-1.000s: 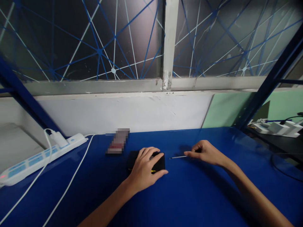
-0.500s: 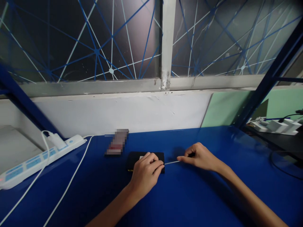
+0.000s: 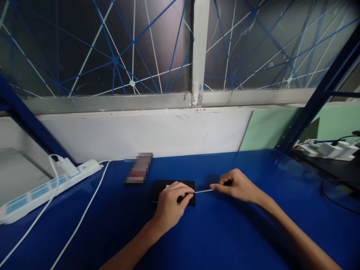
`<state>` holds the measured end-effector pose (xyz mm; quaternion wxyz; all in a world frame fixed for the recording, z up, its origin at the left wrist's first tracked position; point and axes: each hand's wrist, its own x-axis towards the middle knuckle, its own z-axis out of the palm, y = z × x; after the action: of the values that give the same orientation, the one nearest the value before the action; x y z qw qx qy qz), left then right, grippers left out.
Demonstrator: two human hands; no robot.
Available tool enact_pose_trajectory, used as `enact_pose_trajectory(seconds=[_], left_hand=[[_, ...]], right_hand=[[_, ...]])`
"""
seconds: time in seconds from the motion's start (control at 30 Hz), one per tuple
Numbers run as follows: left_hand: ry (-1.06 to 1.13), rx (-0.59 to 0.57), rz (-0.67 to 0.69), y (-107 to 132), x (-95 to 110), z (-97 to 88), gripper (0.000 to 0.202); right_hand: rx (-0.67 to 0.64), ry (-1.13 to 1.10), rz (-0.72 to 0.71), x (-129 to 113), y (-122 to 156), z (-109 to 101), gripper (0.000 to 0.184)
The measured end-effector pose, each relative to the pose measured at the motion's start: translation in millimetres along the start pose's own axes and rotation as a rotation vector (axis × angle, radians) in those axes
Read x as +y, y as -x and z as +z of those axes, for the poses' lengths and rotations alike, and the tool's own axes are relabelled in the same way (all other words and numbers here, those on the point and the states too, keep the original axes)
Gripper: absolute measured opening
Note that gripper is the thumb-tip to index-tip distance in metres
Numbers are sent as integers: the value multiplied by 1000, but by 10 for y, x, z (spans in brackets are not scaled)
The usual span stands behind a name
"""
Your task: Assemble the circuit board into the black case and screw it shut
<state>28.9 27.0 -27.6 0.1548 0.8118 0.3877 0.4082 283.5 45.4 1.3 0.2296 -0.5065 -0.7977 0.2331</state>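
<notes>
A thin white strand (image 3: pixel 203 191) stretches almost level between my two hands; whether it is a string or a slim stick is too fine to tell. Thumb and fingertips of my left hand (image 3: pixel 172 202) are pinched at its left end. At the right end, the thumb and index finger of my right hand (image 3: pixel 234 185) are closed on it, the other fingers curled. Beneath my left hand lies a flat black rectangular item (image 3: pixel 191 184) with a small pale patch on top, partly covered by the fingers.
A blurred-out flat object (image 3: pixel 140 168) lies on the blue table (image 3: pixel 225 232) near the wall. On the left, a white power strip (image 3: pixel 50 189) has a plug in it, and white cables (image 3: pixel 84 213) run toward me. More plugs (image 3: pixel 334 149) sit at far right.
My left fingertips have lifted slightly, with the thumb and index pinch more clearly visible. The strand's left end has risen a little. My right hand has barely moved.
</notes>
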Motion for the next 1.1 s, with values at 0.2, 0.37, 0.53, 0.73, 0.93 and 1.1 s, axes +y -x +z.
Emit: enact_pose_trajectory(seconds=[0.2, 0.37, 0.53, 0.73, 0.93, 1.1], left_hand=[[-14, 1, -12, 13, -6, 9, 17], [20, 24, 25, 4, 16, 1, 14], [26, 9, 31, 1, 15, -5, 18], [-3, 6, 114, 22, -15, 10, 22], [-5, -35, 160, 26, 4, -5, 23], [-252, -85, 214, -19, 43, -104, 57]], right_hand=[[1, 6, -1, 26, 0, 14, 56], [-4, 5, -8, 15, 2, 15, 56], [-11, 21, -18, -2, 1, 13, 55], [-28, 2, -28, 18, -3, 20, 54], [-58, -54, -21, 15, -6, 23, 53], [-70, -69, -3, 45, -3, -6, 56]])
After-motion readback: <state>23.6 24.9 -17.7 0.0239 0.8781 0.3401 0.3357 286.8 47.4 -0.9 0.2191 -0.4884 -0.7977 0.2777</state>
